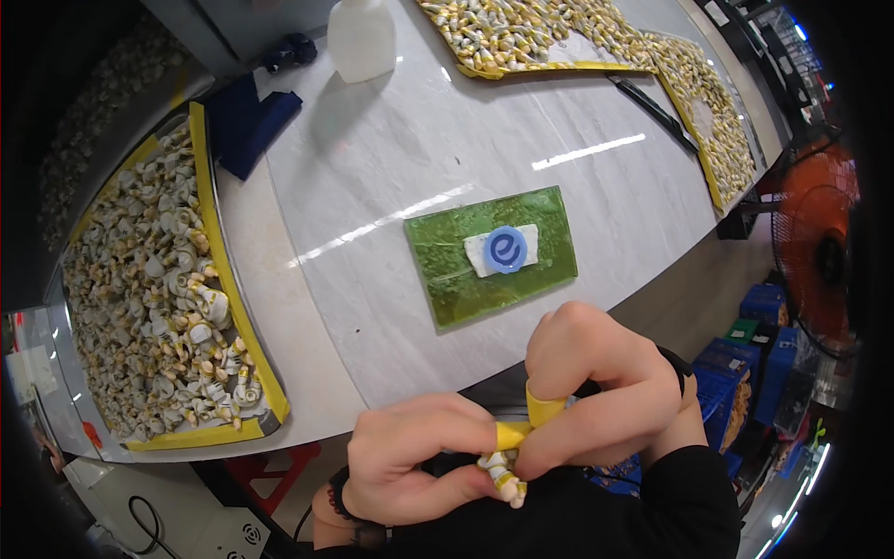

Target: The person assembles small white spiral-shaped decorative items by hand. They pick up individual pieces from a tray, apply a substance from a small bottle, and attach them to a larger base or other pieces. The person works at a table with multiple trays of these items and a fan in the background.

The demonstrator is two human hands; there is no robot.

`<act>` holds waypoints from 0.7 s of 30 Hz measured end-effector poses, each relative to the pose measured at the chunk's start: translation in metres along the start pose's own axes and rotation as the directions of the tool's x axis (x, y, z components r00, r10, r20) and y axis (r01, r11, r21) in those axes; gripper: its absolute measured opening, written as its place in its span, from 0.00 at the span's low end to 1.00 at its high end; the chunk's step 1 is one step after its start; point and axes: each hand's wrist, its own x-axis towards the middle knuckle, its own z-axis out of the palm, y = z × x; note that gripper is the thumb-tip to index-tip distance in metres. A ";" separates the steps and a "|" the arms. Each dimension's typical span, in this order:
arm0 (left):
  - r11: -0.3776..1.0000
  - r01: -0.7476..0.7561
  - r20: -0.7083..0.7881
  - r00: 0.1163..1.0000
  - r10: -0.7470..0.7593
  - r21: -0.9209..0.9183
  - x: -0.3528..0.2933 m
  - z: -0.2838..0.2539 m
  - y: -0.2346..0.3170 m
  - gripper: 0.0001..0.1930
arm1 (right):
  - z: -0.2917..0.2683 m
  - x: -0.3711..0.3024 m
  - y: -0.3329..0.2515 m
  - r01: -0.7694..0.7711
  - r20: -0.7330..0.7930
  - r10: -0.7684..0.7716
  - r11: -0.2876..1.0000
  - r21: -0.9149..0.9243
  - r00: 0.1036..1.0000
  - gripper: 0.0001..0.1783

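Your left hand [419,456] and your right hand [596,391] meet at the lower edge of the view, just off the near edge of the table, both closed on one small white-and-yellow figure [504,477]; your left thumb and your right forefinger wear yellow finger covers [538,410], and the figure hangs pinched between the fingertips of both hands, its lower end pointing down toward your dark sleeve. Beyond your hands runs the pale marble-patterned table [391,158], which fills most of the view. On its left side lies a long yellow-rimmed tray [209,224] heaped with many small white-and-yellow pieces of the same kind as the one you hold. At the far edge sit two more yellow-rimmed trays, one [559,67] near the middle and one [717,196] to the right, both heaped the same way, with a dark flat tool [652,107] lying between them. Off the right end of the table stands an orange fan [815,233], with blue crates [759,373] on the floor below it. In the middle of the table, just beyond your hands, a green mat [447,270] lies flat; a white pad [477,253] rests on it, and a round blue cap [506,249] sits on the pad. A dark blue cloth [247,121] lies at the far left beside the tray, and a white plastic bottle [361,39] stands upright near the far edge.
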 end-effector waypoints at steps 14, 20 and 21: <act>0.342 0.244 -0.366 0.858 0.361 0.908 -0.036 -0.055 0.094 0.12 | -0.011 -0.010 -0.004 -0.009 -0.086 0.007 1.000 -0.029 0.996 0.11; -0.212 0.180 -0.165 0.982 0.086 0.960 0.019 -0.134 0.153 0.16 | -0.022 -0.029 -0.001 -0.133 -0.216 0.127 0.991 -0.012 0.968 0.13; -0.096 0.235 -0.224 0.968 0.112 0.967 0.040 -0.146 0.153 0.17 | -0.021 -0.029 0.000 -0.124 -0.211 0.118 0.992 -0.016 0.970 0.13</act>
